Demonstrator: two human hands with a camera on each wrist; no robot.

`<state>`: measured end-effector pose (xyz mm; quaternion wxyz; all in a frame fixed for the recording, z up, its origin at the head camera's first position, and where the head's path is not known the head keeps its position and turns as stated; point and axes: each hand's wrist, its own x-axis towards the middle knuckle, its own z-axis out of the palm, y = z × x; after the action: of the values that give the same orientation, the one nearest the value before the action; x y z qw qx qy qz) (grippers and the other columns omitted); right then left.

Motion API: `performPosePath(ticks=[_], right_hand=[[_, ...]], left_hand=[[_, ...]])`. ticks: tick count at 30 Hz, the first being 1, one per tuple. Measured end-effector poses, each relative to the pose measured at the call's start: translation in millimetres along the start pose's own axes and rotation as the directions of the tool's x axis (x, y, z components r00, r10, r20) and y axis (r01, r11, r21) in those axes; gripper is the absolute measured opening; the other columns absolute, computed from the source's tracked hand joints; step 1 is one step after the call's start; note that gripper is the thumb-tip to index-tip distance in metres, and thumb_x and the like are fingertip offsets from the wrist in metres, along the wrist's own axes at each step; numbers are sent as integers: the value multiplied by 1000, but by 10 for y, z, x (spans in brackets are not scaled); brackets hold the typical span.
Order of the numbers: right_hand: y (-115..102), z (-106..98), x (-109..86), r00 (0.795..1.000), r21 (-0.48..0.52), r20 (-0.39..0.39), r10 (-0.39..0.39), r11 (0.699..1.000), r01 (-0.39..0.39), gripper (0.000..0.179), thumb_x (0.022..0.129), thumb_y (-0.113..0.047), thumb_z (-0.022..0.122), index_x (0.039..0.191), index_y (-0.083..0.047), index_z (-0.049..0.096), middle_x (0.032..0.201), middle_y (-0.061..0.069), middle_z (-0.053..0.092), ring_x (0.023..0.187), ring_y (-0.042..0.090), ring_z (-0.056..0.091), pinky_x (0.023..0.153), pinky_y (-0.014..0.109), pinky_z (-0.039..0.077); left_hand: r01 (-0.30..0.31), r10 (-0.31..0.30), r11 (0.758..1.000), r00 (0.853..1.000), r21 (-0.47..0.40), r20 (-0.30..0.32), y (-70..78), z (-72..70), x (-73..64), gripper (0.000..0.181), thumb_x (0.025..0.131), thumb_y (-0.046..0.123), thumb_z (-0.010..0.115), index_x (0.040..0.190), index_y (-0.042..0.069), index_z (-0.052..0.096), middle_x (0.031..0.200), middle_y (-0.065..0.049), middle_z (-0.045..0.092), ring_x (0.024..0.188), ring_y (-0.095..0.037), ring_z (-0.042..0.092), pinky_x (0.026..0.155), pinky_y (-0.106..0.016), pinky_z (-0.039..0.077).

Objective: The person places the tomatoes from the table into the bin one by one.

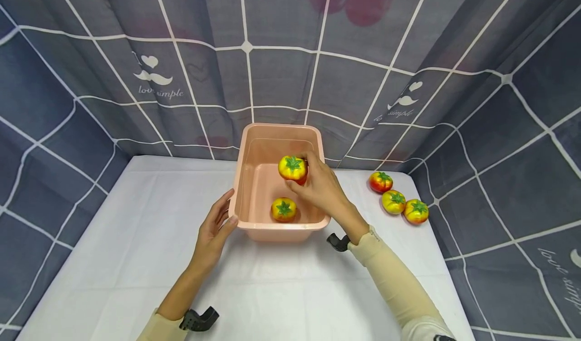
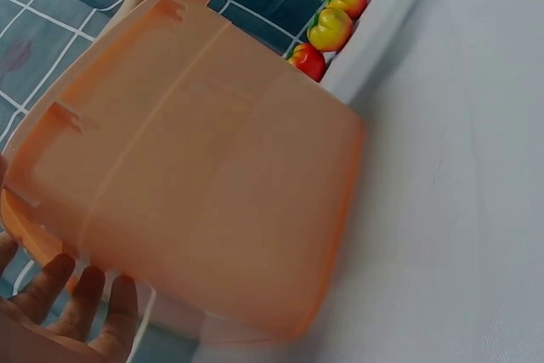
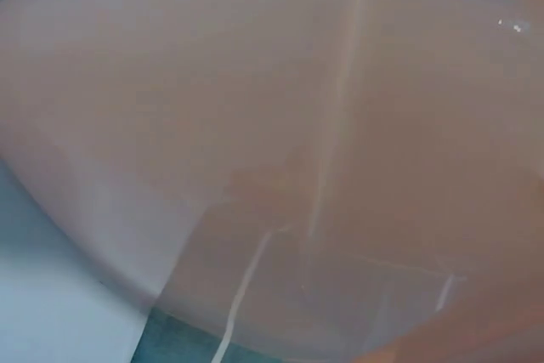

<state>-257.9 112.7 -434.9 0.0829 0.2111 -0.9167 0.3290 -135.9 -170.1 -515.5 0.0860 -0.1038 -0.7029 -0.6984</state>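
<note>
With my right hand (image 1: 320, 184) I am pinching a red-and-yellow tomato (image 1: 290, 168) between thumb and fingers, and I am holding it within the rim of the pink box (image 1: 280, 226); whether it is touching the bottom, I cannot tell. My left hand (image 1: 213, 235) is resting against the box's left rim, its fingers fairly straight and the thumb lying near the front corner. A second tomato (image 1: 283, 210) is sitting on the box floor, nearer to me, with its green top facing up. Three more tomatoes (image 1: 393, 202) are lying close together on the white tablecloth (image 1: 272, 290), to the right of the box. A grey checked curtain (image 1: 204, 68) is hanging behind the table. My right wrist's view is showing mostly blurred box wall.
</note>
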Motion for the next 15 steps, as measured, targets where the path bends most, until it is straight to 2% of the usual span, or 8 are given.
performPosePath(ticks=[5, 8, 11, 15], right_hand=[[-5, 14, 24, 1000, 3, -3, -9, 1000, 9, 65, 90, -37, 86, 139, -16, 49, 128, 6, 66, 113, 29, 70, 98, 50, 62], [-15, 23, 27, 1000, 1, 1, 0, 1000, 0, 68, 90, -41, 86, 140, -15, 48, 133, 8, 66, 117, 32, 71, 101, 51, 62], [-22, 19, 22, 1000, 3, 1, 15, 1000, -15, 71, 90, -45, 85, 142, -14, 48, 140, 11, 66, 123, 35, 71, 105, 53, 61], [-21, -9, 12, 1000, 24, -16, 16, 1000, -16, 70, 90, -42, 86, 142, -12, 49, 140, 12, 66, 127, 36, 69, 107, 54, 60]], left_hand=[[7, -7, 1000, 1000, -1, -3, 1, 2, -2, 63, 109, 3, 57, 167, 20, 40, 168, -18, 43, 150, -16, 51, 117, -11, 45], [13, -13, 1000, 1000, 0, -7, 4, 8, -6, 63, 109, 3, 57, 167, 20, 40, 168, -14, 43, 151, -21, 49, 118, -11, 44], [22, -22, 1000, 1000, 8, -8, 10, 13, -8, 63, 110, 4, 57, 168, 21, 40, 169, -10, 43, 152, -23, 48, 119, -11, 43], [32, -32, 999, 999, 21, -8, 19, 11, -12, 63, 110, 6, 57, 168, 23, 39, 170, -8, 42, 153, -24, 47, 119, -10, 43]])
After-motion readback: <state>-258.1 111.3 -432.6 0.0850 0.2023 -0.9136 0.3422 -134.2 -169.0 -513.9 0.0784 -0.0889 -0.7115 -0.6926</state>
